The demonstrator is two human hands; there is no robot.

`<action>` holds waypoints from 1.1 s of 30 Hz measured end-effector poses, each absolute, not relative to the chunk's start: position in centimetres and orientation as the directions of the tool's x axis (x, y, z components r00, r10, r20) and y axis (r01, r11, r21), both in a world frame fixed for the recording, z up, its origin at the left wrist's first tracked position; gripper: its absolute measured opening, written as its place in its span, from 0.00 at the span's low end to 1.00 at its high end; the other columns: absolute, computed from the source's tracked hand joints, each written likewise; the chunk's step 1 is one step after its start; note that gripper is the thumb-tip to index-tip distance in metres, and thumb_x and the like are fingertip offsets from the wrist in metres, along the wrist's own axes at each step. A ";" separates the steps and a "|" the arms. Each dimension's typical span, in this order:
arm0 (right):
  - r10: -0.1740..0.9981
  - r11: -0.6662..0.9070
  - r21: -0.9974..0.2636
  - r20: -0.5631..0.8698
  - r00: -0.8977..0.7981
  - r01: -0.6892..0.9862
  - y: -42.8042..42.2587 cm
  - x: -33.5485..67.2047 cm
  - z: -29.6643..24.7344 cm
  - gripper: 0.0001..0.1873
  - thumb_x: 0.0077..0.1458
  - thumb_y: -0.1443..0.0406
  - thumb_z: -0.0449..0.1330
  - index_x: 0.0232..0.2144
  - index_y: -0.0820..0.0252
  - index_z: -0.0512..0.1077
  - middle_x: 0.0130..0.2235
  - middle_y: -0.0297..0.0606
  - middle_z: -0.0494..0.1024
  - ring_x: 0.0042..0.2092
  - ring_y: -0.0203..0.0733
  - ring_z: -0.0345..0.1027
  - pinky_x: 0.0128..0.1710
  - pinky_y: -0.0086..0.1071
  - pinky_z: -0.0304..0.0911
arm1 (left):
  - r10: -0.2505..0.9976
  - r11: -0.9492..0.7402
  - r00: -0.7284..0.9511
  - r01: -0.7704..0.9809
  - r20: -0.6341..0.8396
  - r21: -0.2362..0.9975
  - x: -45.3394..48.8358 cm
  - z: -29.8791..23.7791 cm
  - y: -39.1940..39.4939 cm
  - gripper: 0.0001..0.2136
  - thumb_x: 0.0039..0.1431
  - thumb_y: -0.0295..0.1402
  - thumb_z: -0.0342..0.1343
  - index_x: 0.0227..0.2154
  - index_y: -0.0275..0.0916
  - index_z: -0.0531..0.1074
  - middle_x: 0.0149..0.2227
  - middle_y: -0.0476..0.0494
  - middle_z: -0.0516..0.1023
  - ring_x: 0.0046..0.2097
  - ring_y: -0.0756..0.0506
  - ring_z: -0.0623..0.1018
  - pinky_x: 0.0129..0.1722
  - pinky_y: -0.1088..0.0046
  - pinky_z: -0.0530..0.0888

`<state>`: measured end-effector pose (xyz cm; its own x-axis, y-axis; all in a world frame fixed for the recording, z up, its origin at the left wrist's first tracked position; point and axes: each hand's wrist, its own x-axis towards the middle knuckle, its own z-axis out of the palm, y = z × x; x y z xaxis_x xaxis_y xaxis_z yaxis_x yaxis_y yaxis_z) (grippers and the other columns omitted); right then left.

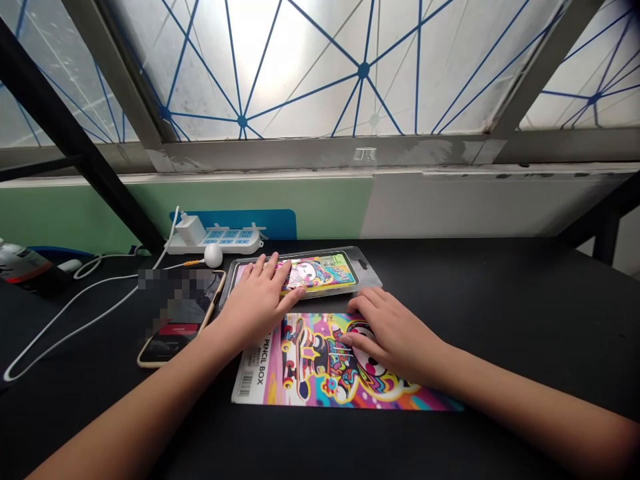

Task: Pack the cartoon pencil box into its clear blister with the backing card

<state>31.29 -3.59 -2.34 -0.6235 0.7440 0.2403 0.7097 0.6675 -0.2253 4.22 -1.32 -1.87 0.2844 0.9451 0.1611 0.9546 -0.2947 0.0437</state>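
Observation:
A colourful pencil box (327,270) lies in its clear plastic blister shell (369,270) on the black table. Across the left part of this package rests my left hand (263,287), flat with fingers spread. Closer to me lies a bright printed card (320,363) marked "PENCIL BOX", with a cartoon figure and a skateboard, turned sideways. My right hand (387,327) lies over the card's upper right part, thumb on the print and the other fingers bent at its far edge. Whether those fingers pinch the card is hard to make out.
Left of the package lies a phone (177,333), its screen partly blurred. Behind it stand a white power strip (227,240) with a plugged charger (190,229) and a round white piece (213,255). A white cable (75,303) loops leftward near a bottle (25,267). Window and wall close off the back.

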 end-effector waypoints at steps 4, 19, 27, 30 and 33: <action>0.781 0.624 -0.257 0.219 -0.584 0.738 -3.7 31.1 -2.5 0.14 0.65 0.53 0.57 0.34 0.55 0.63 0.38 0.42 0.73 0.39 0.49 0.67 0.38 0.40 0.65 | 0.944 -0.304 0.296 0.952 0.150 0.039 4.0 -1.8 -1.1 0.35 0.70 0.56 0.37 0.69 0.36 0.60 0.72 0.30 0.54 0.72 0.28 0.54 0.67 0.45 0.56; 0.938 0.289 -0.339 -0.089 -0.336 0.895 5.6 42.6 0.0 0.28 0.61 0.40 0.51 0.25 0.53 0.70 0.27 0.35 0.77 0.29 0.44 0.68 0.29 0.36 0.59 | 0.931 -0.356 0.343 0.928 0.125 0.110 4.3 -0.4 -2.2 0.23 0.71 0.52 0.42 0.49 0.42 0.74 0.71 0.37 0.60 0.72 0.30 0.55 0.64 0.41 0.61; 0.913 0.406 -0.415 0.134 -0.387 0.814 2.8 38.0 -0.9 0.23 0.63 0.44 0.52 0.41 0.54 0.75 0.43 0.42 0.80 0.42 0.50 0.73 0.40 0.41 0.67 | 0.926 -0.355 0.337 0.931 0.168 0.088 5.1 -0.5 -3.2 0.18 0.70 0.49 0.44 0.46 0.42 0.70 0.69 0.34 0.64 0.72 0.31 0.57 0.62 0.37 0.61; 0.919 0.374 -0.480 0.078 -0.386 0.794 1.9 37.0 -0.7 0.23 0.61 0.43 0.56 0.42 0.53 0.76 0.42 0.40 0.81 0.40 0.48 0.73 0.36 0.39 0.66 | 0.934 -0.340 0.324 0.936 0.151 0.091 5.0 -0.8 -3.1 0.19 0.71 0.49 0.43 0.50 0.41 0.70 0.70 0.35 0.62 0.72 0.31 0.56 0.64 0.35 0.58; 0.937 0.293 -0.555 0.004 -0.350 0.779 2.2 37.5 -0.5 0.23 0.57 0.42 0.59 0.39 0.52 0.77 0.38 0.37 0.81 0.37 0.46 0.73 0.33 0.35 0.64 | 0.934 -0.342 0.330 0.936 0.134 0.085 5.0 -1.1 -3.0 0.23 0.71 0.49 0.42 0.59 0.41 0.66 0.71 0.36 0.60 0.73 0.31 0.55 0.64 0.35 0.57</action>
